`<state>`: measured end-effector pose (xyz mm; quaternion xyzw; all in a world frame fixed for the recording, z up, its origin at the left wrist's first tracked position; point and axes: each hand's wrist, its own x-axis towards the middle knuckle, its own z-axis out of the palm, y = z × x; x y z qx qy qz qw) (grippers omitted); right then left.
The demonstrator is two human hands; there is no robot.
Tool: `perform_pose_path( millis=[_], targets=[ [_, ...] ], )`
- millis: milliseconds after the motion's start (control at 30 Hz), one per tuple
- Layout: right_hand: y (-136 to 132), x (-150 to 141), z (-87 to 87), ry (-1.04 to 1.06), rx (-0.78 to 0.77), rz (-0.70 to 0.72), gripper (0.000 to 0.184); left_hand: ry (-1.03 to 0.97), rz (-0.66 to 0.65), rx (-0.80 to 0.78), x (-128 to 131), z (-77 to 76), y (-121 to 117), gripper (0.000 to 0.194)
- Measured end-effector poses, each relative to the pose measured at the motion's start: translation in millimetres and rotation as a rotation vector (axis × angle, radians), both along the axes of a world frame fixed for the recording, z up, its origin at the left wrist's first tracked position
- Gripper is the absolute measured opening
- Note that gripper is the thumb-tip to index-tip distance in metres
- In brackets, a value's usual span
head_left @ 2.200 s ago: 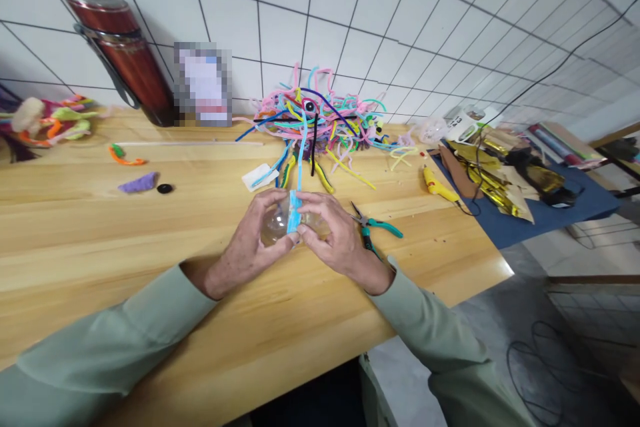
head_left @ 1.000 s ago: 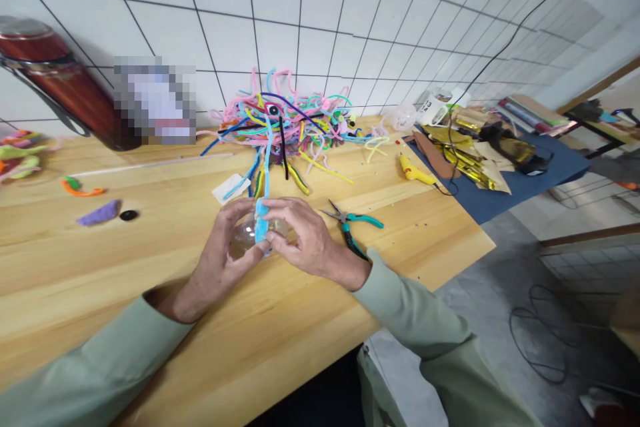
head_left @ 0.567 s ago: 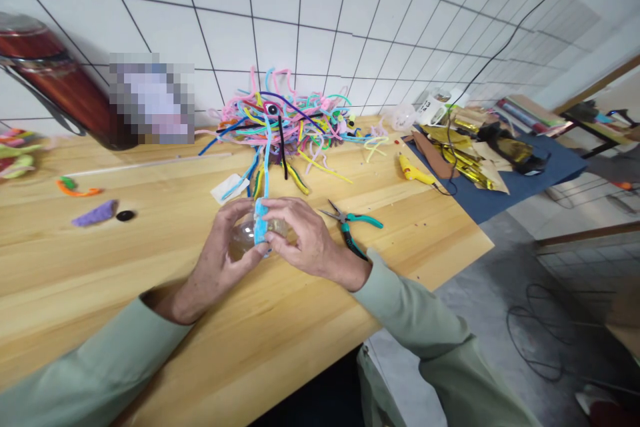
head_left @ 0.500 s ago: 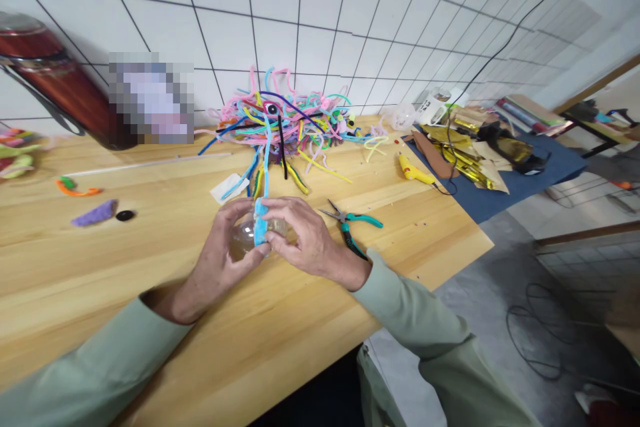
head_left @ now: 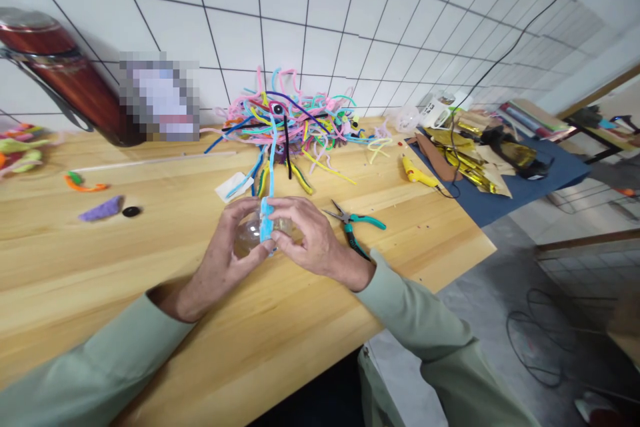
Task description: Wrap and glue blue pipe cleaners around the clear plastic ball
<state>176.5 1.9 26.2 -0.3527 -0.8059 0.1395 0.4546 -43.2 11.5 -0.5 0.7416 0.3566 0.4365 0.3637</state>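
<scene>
Between my hands is a clear plastic ball point(head_left: 247, 235), with a light blue pipe cleaner point(head_left: 267, 221) wrapped as a band round its middle. My left hand point(head_left: 225, 257) curls round the ball's left side, thumb low and fingers on top. From the right, my right hand point(head_left: 313, 240) grips the other side, with fingertips and thumb pressing on the blue band. Its fingers hide much of the ball's right half. One straight blue length rises from the band towards the pile of coloured pipe cleaners point(head_left: 305, 123). Teal-handled pliers point(head_left: 353, 221) lie beside my right wrist.
Yellow-handled pliers point(head_left: 302, 177) poke out from the pile. A yellow glue gun point(head_left: 417, 173) lies at right, near gold foil pieces point(head_left: 475, 163) on a blue sheet. At left are a red thermos point(head_left: 75, 83), a purple fuzzy piece point(head_left: 101, 209) and a black disc point(head_left: 131, 211).
The view swung right after the first frame, then slightly back left, so things shift in the picture. Both hands keep their hold on the ball; the right fingers move only slightly along the band.
</scene>
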Motion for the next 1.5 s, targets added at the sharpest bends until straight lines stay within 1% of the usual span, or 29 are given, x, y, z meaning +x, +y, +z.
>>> perform_pose_path(
  millis=[167,333,467,600,733,867,933,1067,1233,1333,1500],
  targets=[
    [1,0,-1.4,0.018,0.032,0.009,0.023,0.046,0.001,0.065,-2,-3.2,3,0.066],
    [2,1,-2.0,0.021,0.037,0.009,0.023,0.026,-0.01,0.053,0,-1.1,2,0.061],
    [1,1,-1.9,-0.007,0.011,-0.012,0.022,-0.002,-0.019,0.042,1,0.9,1,0.06],
    [1,1,-1.1,0.008,0.043,-0.009,0.021,0.005,-0.014,0.048,1,-3.3,2,0.062],
    [-1,2,1.8,0.016,0.069,-0.008,0.023,-0.013,-0.029,0.098,3,-7.4,4,0.063],
    [-1,4,3.0,-0.027,0.045,-0.025,0.025,-0.029,-0.022,0.178,5,-5.6,6,0.065],
    [0,5,2.7,-0.032,0.043,-0.022,0.025,-0.038,-0.024,0.183,5,-4.1,8,0.065],
    [1,4,1.9,-0.024,0.056,-0.017,0.025,-0.051,-0.033,0.127,5,-3.8,8,0.065],
    [2,4,0.8,-0.035,0.077,-0.02,0.027,-0.109,-0.037,-0.03,6,-2.4,6,0.07],
    [2,5,0.6,-0.041,0.084,-0.01,0.028,-0.102,-0.032,-0.052,5,2.6,6,0.062],
    [1,5,2.6,-0.06,0.094,0.0,0.027,-0.133,-0.11,-0.135,1,12.3,7,0.048]
  ],
)
